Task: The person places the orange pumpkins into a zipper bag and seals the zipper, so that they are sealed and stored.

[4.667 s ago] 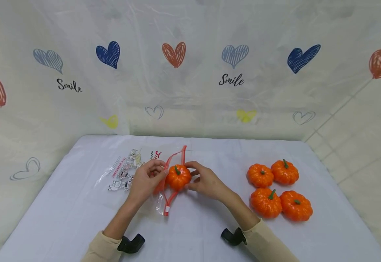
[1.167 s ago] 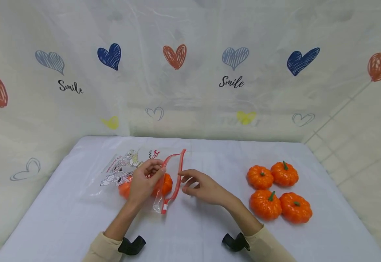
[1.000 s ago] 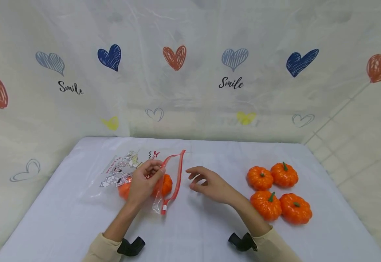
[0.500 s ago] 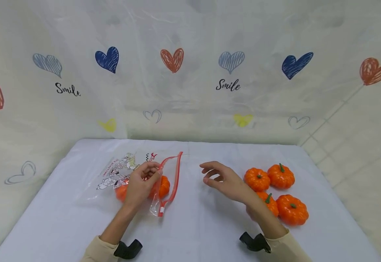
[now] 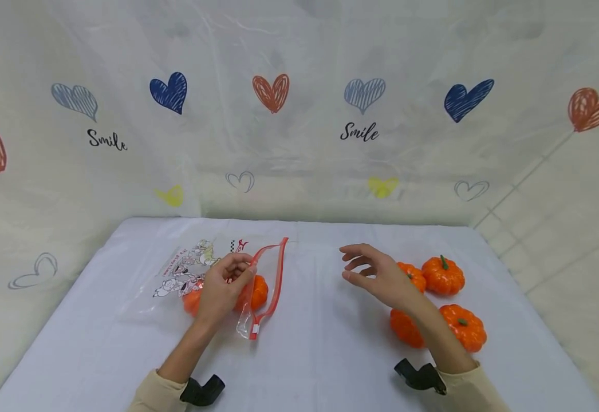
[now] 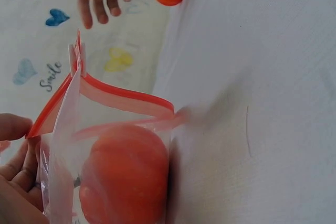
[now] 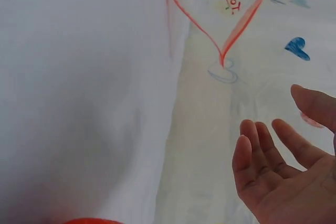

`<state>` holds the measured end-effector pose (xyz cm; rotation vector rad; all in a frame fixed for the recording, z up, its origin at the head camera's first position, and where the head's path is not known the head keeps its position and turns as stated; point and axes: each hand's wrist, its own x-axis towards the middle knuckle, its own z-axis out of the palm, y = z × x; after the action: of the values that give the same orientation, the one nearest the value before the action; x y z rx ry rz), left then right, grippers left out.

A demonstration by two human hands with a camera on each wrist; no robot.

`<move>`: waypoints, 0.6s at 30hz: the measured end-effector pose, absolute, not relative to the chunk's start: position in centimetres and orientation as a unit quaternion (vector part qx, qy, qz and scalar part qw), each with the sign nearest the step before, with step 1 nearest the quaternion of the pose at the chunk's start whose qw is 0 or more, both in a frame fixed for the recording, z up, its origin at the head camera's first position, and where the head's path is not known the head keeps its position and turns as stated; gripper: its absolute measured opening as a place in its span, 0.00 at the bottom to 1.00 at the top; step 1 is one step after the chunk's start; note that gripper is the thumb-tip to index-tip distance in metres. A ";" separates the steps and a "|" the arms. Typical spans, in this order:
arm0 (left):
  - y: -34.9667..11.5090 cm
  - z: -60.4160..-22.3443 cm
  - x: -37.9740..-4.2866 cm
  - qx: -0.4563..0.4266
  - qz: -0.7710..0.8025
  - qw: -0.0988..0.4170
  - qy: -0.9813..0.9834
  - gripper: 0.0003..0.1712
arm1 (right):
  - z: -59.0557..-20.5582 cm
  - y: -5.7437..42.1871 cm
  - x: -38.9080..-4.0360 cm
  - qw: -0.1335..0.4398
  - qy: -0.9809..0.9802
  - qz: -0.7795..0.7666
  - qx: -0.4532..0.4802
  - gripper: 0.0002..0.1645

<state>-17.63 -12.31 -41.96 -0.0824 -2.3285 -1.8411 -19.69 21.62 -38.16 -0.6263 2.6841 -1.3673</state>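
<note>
My left hand [image 5: 223, 289] pinches the red rim of a clear zip bag [image 5: 280, 273] between thumb and fingers, and the bag's mouth gapes to the right. Small orange pumpkins lie inside; one pumpkin [image 6: 126, 177] sits just behind the opening in the left wrist view, partly seen through the plastic. A white slider [image 5: 255, 328] is at the near end of the red zip strip. My right hand [image 5: 377, 274] hovers with nothing in it, fingers loosely bent and apart. Several more orange pumpkins [image 5: 442, 276] stand at the right; the right hand and forearm partly cover two of them.
A white cloth covers the table [image 5: 310, 366]. Behind it hangs a pale sheet [image 5: 299, 143] printed with hearts and "Smile". A black wrist mount [image 5: 203, 391] sits on the left cuff, and a similar mount [image 5: 419, 376] on the right one.
The right hand let go of a pumpkin inside the bag, drew out, and moved right toward the loose pumpkins. The left hand still holds the bag's rim.
</note>
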 end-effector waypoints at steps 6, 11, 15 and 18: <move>-12.3 -42.2 -17.7 -0.029 -0.620 0.070 -0.781 0.11 | -38.0 23.0 -19.3 0.027 0.881 -0.438 -0.178 0.29; -12.3 -42.4 -17.8 -0.036 -0.619 0.074 -0.781 0.10 | -37.6 24.1 -19.0 0.024 0.888 -0.430 -0.162 0.30; -12.4 -42.4 -17.8 -0.037 -0.616 0.080 -0.783 0.10 | -37.5 24.9 -19.1 0.013 0.896 -0.417 -0.150 0.30; -12.4 -42.3 -17.8 -0.037 -0.616 0.082 -0.782 0.10 | -37.4 25.6 -19.4 0.004 0.897 -0.416 -0.145 0.30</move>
<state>-17.80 -12.40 -42.30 -0.1107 -2.3376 -1.8413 -19.38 25.61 -37.37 -0.4558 2.8119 -1.3046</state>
